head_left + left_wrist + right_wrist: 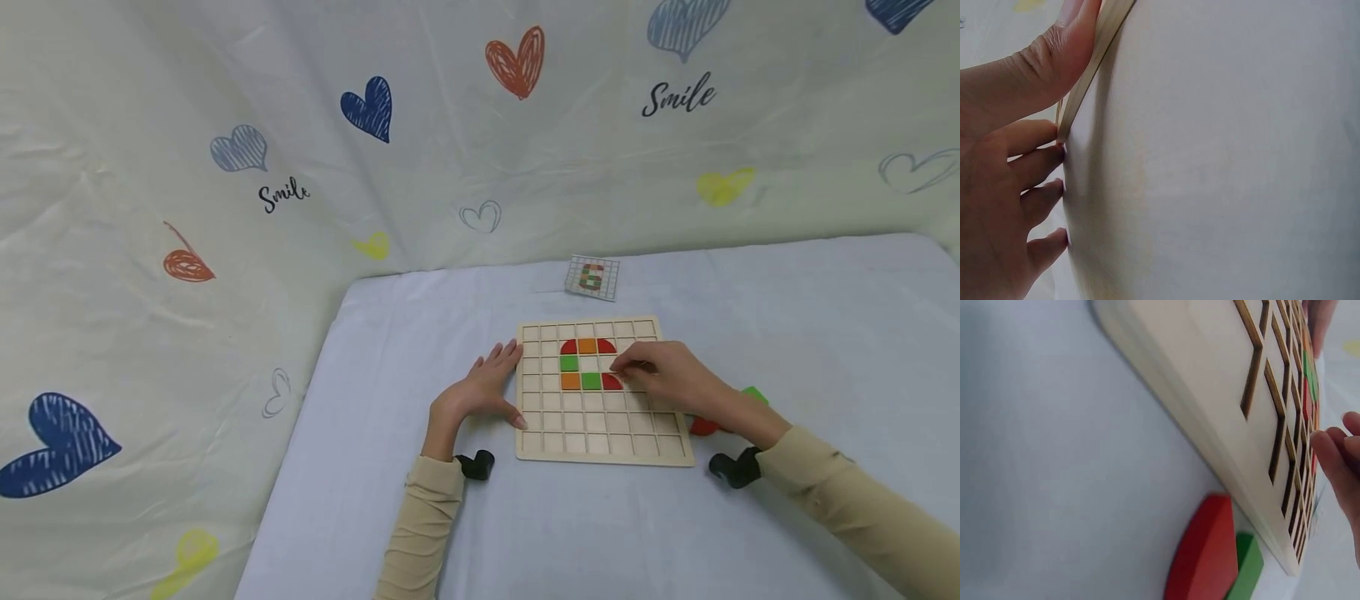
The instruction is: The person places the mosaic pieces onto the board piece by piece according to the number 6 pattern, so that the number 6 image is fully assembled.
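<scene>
A square wooden grid board point(570, 446) lies on the white cloth. Coloured tiles sit in its cells: red quarter-rounds at the top corners, an orange tile point(587, 346) between them, a green tile point(569, 363) below left, then orange, green and a red quarter-round tile point(611, 382). My left hand point(483, 393) rests along the board's left edge, fingers spread; the left wrist view shows its thumb point(1047, 65) against the wooden rim. Over the board, my right hand point(671, 375) has thumb and fingertips together beside the lower red tile. Whether they pinch anything is hidden.
A pattern card point(592, 277) with a coloured figure on a grid lies behind the board. Right of the board, partly under my right forearm, are a loose red piece point(1207, 556) and a green piece point(1247, 565). A heart-printed curtain point(450, 150) hangs behind.
</scene>
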The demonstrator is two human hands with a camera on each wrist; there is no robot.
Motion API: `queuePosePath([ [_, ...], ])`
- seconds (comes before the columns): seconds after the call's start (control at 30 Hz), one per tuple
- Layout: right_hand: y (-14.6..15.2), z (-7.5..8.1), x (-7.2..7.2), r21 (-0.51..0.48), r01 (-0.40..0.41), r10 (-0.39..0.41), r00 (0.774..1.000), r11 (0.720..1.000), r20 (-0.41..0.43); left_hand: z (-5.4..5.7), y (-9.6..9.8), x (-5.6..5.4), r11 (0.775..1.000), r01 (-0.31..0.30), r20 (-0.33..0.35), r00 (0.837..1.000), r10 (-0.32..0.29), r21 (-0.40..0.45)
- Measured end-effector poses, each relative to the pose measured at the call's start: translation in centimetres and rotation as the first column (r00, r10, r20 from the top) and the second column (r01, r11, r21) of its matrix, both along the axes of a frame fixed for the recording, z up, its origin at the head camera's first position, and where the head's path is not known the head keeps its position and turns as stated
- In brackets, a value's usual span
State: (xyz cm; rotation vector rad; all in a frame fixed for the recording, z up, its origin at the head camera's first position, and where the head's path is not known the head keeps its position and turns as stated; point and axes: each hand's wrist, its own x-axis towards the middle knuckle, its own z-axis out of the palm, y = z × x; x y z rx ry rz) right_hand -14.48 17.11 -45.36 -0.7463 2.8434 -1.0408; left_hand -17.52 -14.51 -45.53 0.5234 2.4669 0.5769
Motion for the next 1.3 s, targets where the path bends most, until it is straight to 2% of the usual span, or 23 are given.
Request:
queuePosePath([
  [0.37, 3.0, 0.1, 1.3, 0.035, 0.005, -0.005, 1.0, 0.999, -0.001, 0.3, 0.0, 0.2, 1.0, -0.001, 0.003, 1.0, 0.001, 0.013],
  [0.67, 5.8, -0.8, 2.9, 0.077, 0.053, -0.046, 0.995, 0.996, -0.093, -0.1, 0.0, 0.0, 1.0, 0.013, -0.001, 1.0, -0.013, -0.011],
  [0.8, 7.0, -1.1, 3.4, 0.083, 0.066, -0.058, 0.993, 0.994, -0.1, -0.1, 0.0, 0.0, 1.0, 0.02, -0.004, 1.0, -0.02, -0.017],
  [1.03, 7.9, -1.5, 3.8, 0.112, 0.063, -0.056, 0.997, 0.992, -0.059, -0.1, -0.1, 0.1, 1.0, 0.019, -0.004, 1.0, -0.019, -0.022],
  [1.3, 7.6, -1.6, 3.7, 0.135, 0.05, -0.048, 0.999, 0.99, -0.021, -0.1, 0.1, 0.0, 1.0, 0.024, -0.002, 1.0, -0.024, -0.013],
])
